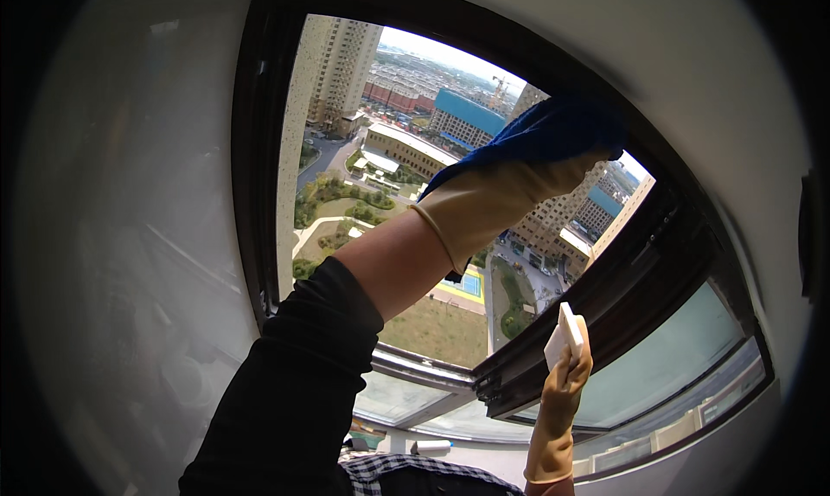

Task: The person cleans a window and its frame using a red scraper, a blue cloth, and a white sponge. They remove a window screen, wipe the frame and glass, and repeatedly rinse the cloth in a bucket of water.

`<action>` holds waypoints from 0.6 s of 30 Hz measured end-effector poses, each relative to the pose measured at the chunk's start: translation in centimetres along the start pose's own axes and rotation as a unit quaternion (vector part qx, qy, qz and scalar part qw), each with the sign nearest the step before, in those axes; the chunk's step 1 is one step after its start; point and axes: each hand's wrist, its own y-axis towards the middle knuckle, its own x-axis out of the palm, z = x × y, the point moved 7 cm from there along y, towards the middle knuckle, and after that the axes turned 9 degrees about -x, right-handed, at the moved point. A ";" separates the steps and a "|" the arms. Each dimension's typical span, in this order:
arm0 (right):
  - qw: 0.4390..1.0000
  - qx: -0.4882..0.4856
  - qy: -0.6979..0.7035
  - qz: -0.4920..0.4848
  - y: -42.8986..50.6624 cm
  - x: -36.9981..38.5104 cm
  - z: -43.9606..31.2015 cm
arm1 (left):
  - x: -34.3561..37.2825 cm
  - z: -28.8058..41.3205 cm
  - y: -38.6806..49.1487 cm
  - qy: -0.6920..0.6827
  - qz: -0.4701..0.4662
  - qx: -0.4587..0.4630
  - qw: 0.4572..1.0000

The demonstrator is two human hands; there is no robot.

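My left hand (574,170), in a tan rubber glove, reaches from the lower left up to the top right part of a dark window frame (249,172). It holds a blue cloth (551,129) against the frame; the cloth hides most of the fingers and hangs down along the glove. Low at the right, my right hand (570,366), in a matching glove, holds up a flat white block or pad (563,340) between thumb and fingers. The opening in front of my left arm looks out on buildings and grounds far below.
A dark-framed window sash (661,340) stands at the lower right, beside my right hand. The lower frame (421,363) crosses beneath my left arm. A glossy pale panel (130,204) is on the left. Near my body lies a white cylindrical thing (432,446).
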 end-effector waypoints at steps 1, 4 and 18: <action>0.999 -0.013 0.041 0.023 0.1 -0.1 -0.4 | 0.7 0.0 -0.2 0.027 -0.011 -0.010 1.000; 0.991 -0.034 0.120 0.045 0.1 -0.6 -1.0 | -2.4 -3.3 -1.6 0.073 0.042 -0.083 0.993; 0.992 0.025 0.120 -0.016 -2.0 6.0 -2.8 | -28.5 -12.5 -5.7 0.943 -0.242 -0.022 0.226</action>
